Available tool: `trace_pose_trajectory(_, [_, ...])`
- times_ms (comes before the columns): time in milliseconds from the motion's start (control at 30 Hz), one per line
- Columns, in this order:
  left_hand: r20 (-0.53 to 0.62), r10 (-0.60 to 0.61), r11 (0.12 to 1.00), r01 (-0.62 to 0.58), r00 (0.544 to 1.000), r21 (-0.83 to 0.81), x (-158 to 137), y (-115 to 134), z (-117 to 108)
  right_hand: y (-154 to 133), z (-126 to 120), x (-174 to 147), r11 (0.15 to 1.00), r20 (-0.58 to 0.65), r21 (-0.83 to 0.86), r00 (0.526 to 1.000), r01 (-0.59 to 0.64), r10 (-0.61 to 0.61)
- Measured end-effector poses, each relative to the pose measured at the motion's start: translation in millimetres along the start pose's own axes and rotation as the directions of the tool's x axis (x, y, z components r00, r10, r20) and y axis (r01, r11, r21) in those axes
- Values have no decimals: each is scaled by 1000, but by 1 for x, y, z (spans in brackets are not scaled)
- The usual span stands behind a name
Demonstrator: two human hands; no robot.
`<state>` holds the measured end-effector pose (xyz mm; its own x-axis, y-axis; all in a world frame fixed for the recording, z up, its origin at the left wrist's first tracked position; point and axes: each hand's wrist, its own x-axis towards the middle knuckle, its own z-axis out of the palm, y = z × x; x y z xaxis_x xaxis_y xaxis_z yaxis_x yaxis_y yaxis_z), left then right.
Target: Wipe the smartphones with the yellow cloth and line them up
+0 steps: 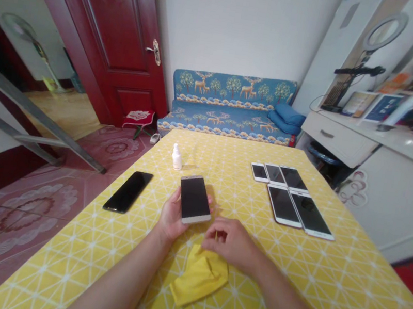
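My left hand grips a smartphone with a white lower edge and a dark screen. The phone is tilted face up above the table, its sides between my thumb and fingers. Just right of it, my right hand is closed in a pinch at the upper edge of a yellow cloth. The cloth hangs or lies crumpled below my fingers; where it meets the table is hard to make out. A black phone lies left of my left hand. Beyond the held phone stands a small white spray bottle.
Several phones lie in two rows on the right, among them a white one and a dark-edged one. A yellow patterned cloth covers the table. Behind it is a blue sofa; a white cabinet stands at the right.
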<state>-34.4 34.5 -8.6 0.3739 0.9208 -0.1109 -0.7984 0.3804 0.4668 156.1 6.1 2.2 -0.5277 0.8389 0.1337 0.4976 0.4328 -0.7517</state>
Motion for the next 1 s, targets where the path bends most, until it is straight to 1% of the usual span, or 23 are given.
trace_pose_trajectory(67, [19, 20, 1000, -20, 1000, 8, 1, -1, -1, -17, 5, -8, 998, 116, -62, 993, -9, 16])
trace_pose_trajectory(167, [29, 38, 999, -38, 999, 6, 2, -1, -2, -33, 7, -18, 991, 198, -131, 980, 41, -14])
trace_pose_trajectory(233, [20, 32, 999, -33, 999, 7, 2, -1, -2, -38, 8, -20, 992, 220, -104, 974, 72, -47])
trace_pose_trajectory(300, [12, 27, 1000, -27, 1000, 9, 2, -2, -1, -39, 8, -21, 998, 246, -12, 968, 56, -51])
trace_pose_trajectory(333, [13, 26, 1000, -27, 1000, 9, 2, -2, -1, -38, 7, -20, 998, 264, 54, 964, 19, -32])
trace_pose_trajectory(400, [20, 25, 1000, -25, 999, 7, 2, -2, -1, -35, 4, -17, 976, 278, 193, 960, -98, 41])
trace_pose_trajectory(467, [6, 31, 999, -31, 1000, 6, 2, -2, -1, -29, 0, -14, 927, 255, 296, 954, -231, 156])
trace_pose_trajectory(500, [-10, 37, 999, -37, 999, 8, 2, -2, -1, -25, -2, -12, 898, 237, 323, 944, -299, 229])
trace_pose_trajectory(567, [-32, 45, 999, -44, 998, 12, 2, -2, 0, -18, -6, -8, 842, 218, 340, 906, -418, 362])
trace_pose_trajectory(600, [-33, 44, 999, -43, 999, 13, 2, -2, 1, -14, -7, -7, 821, 225, 341, 888, -458, 402])
trace_pose_trajectory(633, [-27, 40, 999, -39, 999, 15, 2, -2, 2, -11, -8, -6, 815, 229, 337, 881, -472, 415])
trace_pose_trajectory(667, [-22, 35, 999, -35, 999, 17, 1, -2, 3, -9, -8, -5, 829, 217, 327, 890, -454, 402])
trace_pose_trajectory(700, [-22, 32, 999, -31, 999, 18, 1, -2, 4, -7, -7, -5, 861, 176, 301, 911, -411, 374])
trace_pose_trajectory(733, [-27, 31, 999, -30, 999, 19, 1, -2, 5, -6, -6, -5, 901, 108, 247, 934, -357, 341])
trace_pose_trajectory(800, [-44, 34, 999, -33, 998, 20, 1, -2, 6, -8, -5, -5, 967, -63, 68, 966, -247, 251])
trace_pose_trajectory(833, [-51, 38, 999, -37, 998, 21, 1, -2, 6, -11, -5, -6, 979, -117, -28, 973, -202, 198])
trace_pose_trajectory(867, [-55, 40, 999, -39, 998, 22, 1, -2, 6, -16, -5, -8, 981, -124, -107, 981, -165, 151])
trace_pose_trajectory(900, [-53, 43, 999, -42, 998, 24, 1, -2, 6, -21, -6, -11, 978, -87, -164, 990, -128, 115])
trace_pose_trajectory(933, [-45, 43, 999, -42, 998, 27, 1, -2, 5, -27, -6, -14, 975, -21, -205, 996, -90, 87])
trace_pose_trajectory(1000, [-22, 34, 999, -34, 999, 29, 1, -2, 4, -36, -7, -20, 965, 118, -262, 991, -25, 58])
